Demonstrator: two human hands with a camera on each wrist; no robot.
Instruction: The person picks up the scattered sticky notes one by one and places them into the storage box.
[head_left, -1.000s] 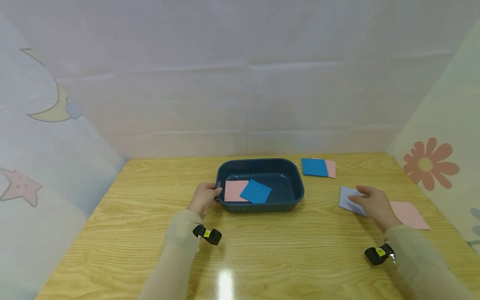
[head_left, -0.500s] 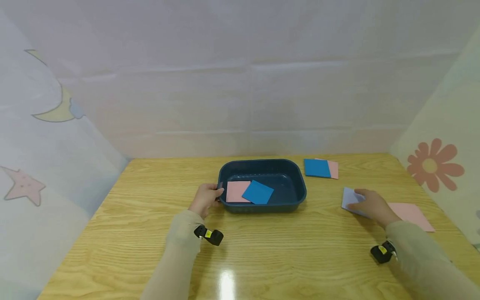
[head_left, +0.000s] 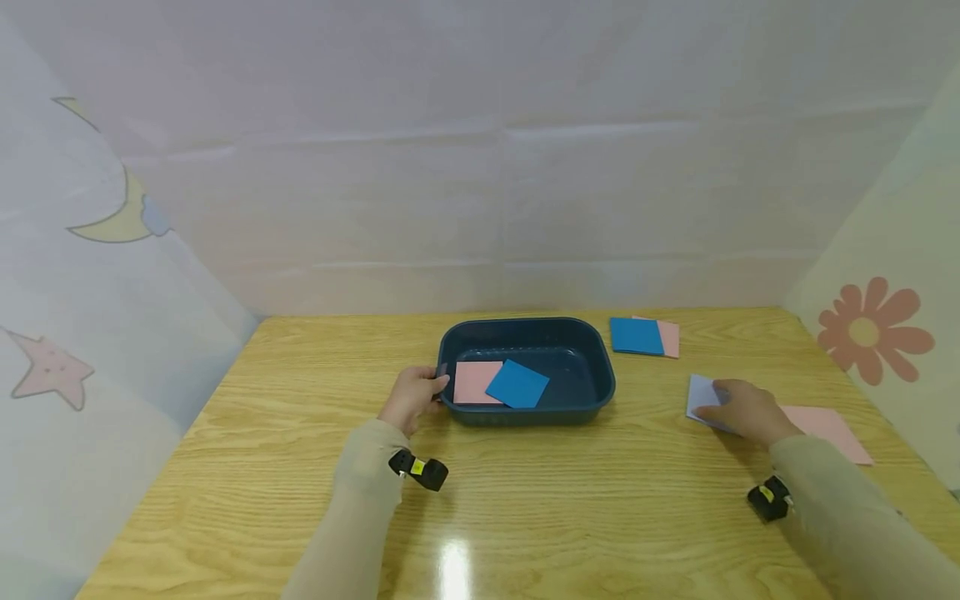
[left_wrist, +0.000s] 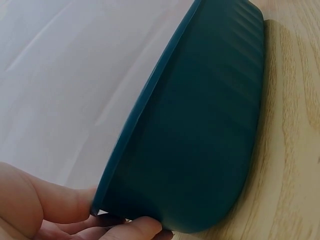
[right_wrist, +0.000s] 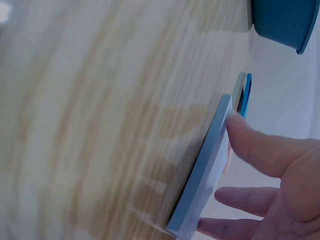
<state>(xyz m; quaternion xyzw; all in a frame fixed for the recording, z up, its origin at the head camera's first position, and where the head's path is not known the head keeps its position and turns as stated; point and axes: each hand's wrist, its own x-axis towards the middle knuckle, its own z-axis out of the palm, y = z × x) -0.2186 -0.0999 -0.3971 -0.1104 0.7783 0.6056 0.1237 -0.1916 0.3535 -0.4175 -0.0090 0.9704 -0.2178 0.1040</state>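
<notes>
Edges matter most here: we would grip the lavender note pad (head_left: 699, 395) by its sides, thumb against one and fingertips against another, so that the block comes together instead of shearing. The right hand (head_left: 750, 412) has its thumb and fingers spread at that pad, which lies right of the tub, on or barely off the tabletop (head_left: 570, 508); we see contact, but cannot tell whether the pinch has closed. The left hand (head_left: 411, 396) grasps the left end of the dark teal tub (head_left: 532, 417), thumb at the rim and fingers below it; we judge a light, steady hold enough.

We take the tub for moulded plastic, smooth, round-cornered and slightly glossy inside. In it, a blue square (head_left: 517, 383) overlaps a pink square (head_left: 474, 383), skewed. Near its far right corner, a blue pad (head_left: 636, 336) partly covers a pink pad (head_left: 671, 340); a pink sheet or pad (head_left: 828, 433) lies beside the right hand. All look like matte paper, the lavender block thick and crisp-edged against shiny wood grain.
</notes>
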